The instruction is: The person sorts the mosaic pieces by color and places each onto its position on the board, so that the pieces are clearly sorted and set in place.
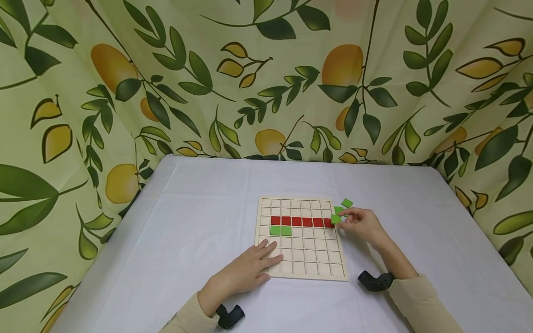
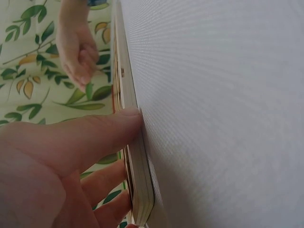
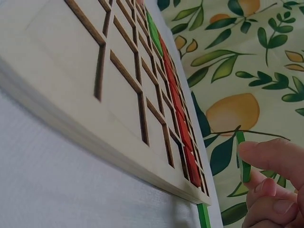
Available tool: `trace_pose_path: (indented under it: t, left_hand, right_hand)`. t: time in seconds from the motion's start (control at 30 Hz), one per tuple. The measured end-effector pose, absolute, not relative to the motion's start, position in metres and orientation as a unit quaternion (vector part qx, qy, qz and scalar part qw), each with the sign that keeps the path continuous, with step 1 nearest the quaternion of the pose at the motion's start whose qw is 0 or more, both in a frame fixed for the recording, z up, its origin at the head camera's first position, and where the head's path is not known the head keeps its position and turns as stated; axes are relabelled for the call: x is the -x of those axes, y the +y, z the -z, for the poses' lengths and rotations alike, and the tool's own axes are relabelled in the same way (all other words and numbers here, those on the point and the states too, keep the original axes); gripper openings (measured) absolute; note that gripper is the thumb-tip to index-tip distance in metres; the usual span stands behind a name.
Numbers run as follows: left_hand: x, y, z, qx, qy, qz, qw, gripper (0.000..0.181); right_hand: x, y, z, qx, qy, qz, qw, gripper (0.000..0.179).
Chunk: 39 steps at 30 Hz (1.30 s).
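Note:
A pale wooden grid board lies flat, with a row of red square tiles in its cells. Below that row, two green square tiles sit side by side at its left end. My left hand rests with spread fingers on the board's lower left part; in the left wrist view its thumb touches the board's side edge. Between thumb and fingertips, my right hand pinches a green tile, raised near the board's right edge.
Loose green tiles lie right of the board's upper corner. White cloth covers the table, and a fruit-patterned curtain hangs behind and along both sides. A black wrist device sits by the right cuff.

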State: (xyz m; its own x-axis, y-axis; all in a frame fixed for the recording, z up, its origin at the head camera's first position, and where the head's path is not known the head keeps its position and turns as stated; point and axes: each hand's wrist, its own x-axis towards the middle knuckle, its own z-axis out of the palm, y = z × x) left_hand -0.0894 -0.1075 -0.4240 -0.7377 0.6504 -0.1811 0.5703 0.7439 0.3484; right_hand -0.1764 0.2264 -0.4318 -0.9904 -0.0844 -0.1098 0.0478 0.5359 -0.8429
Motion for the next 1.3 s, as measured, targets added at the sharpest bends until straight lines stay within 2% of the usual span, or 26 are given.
trace_pose_path:
  t: [1.3]
  left_hand:
    - [0.090, -0.107, 0.426, -0.335, 0.922, -0.129, 0.144, 0.050]
  right_hand:
    - [0.174, 0.196, 0.441, 0.073, 0.850, 0.508, 0.117, 0.034]
